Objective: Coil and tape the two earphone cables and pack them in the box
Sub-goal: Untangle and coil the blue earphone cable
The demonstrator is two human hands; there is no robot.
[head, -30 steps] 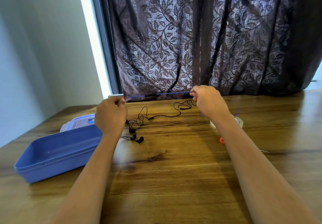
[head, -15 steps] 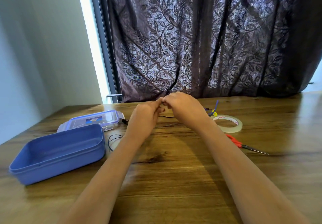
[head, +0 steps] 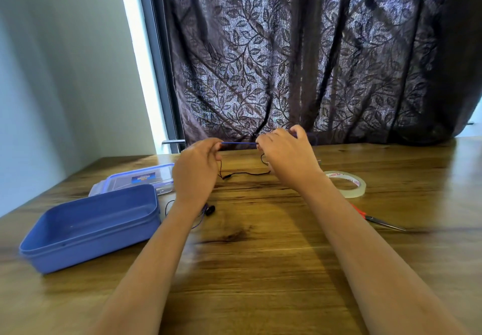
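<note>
My left hand (head: 195,170) and my right hand (head: 287,157) are raised above the wooden table, each pinching one end of a short taut stretch of blue earphone cable (head: 238,142). A black earphone cable (head: 245,173) lies on the table under the hands, and one black earbud (head: 210,210) shows beside my left wrist. The open blue box (head: 88,227) stands at the left, empty inside. A roll of clear tape (head: 345,184) lies to the right of my right forearm.
The box's clear lid (head: 138,181) with blue rim lies behind the box. Orange-handled scissors (head: 378,220) lie right of my right arm. A dark leaf-pattern curtain (head: 313,61) hangs along the table's far edge.
A second ago the hands held the blue cable stretched wide. They came together, touching, and have now drawn apart a little with a short taut length between them.
</note>
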